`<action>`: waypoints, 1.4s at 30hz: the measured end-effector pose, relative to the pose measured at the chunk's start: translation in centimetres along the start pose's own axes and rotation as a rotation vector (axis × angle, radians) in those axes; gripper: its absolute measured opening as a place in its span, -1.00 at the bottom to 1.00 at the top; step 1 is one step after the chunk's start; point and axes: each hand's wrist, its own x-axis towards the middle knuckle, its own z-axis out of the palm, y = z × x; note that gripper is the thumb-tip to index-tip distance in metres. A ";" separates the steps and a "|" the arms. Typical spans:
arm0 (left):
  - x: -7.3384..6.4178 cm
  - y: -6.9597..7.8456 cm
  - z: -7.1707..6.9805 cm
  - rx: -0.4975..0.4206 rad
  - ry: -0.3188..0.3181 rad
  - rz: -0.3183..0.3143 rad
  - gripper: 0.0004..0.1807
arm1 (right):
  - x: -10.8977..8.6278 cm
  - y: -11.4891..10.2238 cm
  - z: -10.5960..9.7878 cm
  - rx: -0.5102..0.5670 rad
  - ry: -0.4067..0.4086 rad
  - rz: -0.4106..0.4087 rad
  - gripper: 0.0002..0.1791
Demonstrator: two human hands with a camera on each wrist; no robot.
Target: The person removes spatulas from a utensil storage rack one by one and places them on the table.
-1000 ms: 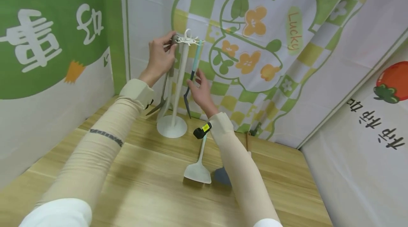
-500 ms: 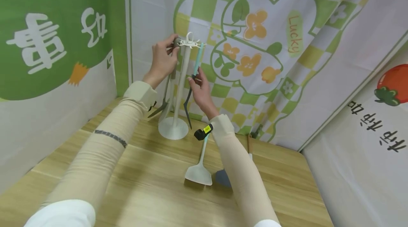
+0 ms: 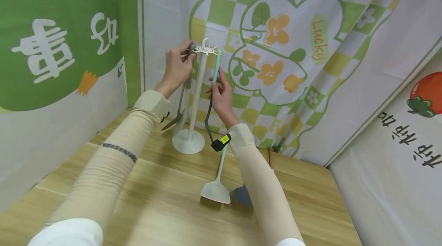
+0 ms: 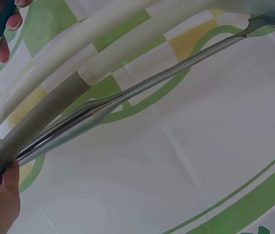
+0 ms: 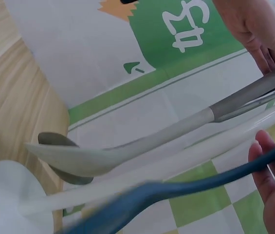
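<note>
A white utensil rack (image 3: pixel 196 100) with a ring of hooks on top stands at the back of the table. My left hand (image 3: pixel 175 68) is at its top left, pinching the grey handle of a pale spoon (image 5: pixel 166 134). A metal utensil (image 4: pixel 171 70) with a dark head hangs close beside that spoon. On the rack's right side, my right hand (image 3: pixel 222 98) holds a dark blue spatula (image 3: pixel 208 113) by the lower part of its turquoise handle (image 3: pixel 217 65). The handle's top end is right at the hooks, and the head points down, seen edge-on.
On the wooden table (image 3: pixel 165 200) lie a pale spatula (image 3: pixel 216 191) and, partly behind the right forearm, a blue-grey spatula (image 3: pixel 243 195) with a brown handle end. A checkered curtain (image 3: pixel 224 12) hangs close behind the rack, and a green-and-white wall covering (image 3: pixel 100 96) is at left.
My right hand has slid up from the dark shaft to the turquoise handle, and the dark blue spatula's lower end has swung right. The left hand has kept its place at the rack top.
</note>
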 end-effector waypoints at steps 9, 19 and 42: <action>0.0 0.0 0.0 0.017 0.003 0.014 -0.59 | 0.2 0.3 -0.7 0.005 -0.003 -0.060 -0.37; -0.1 0.0 -0.1 0.011 -0.009 0.016 -0.59 | 0.9 2.0 -1.0 0.005 -0.016 -0.059 -0.37; 0.0 -0.4 0.0 0.015 -0.006 0.018 -0.60 | 1.8 2.6 -1.3 -0.036 0.063 -0.085 -0.37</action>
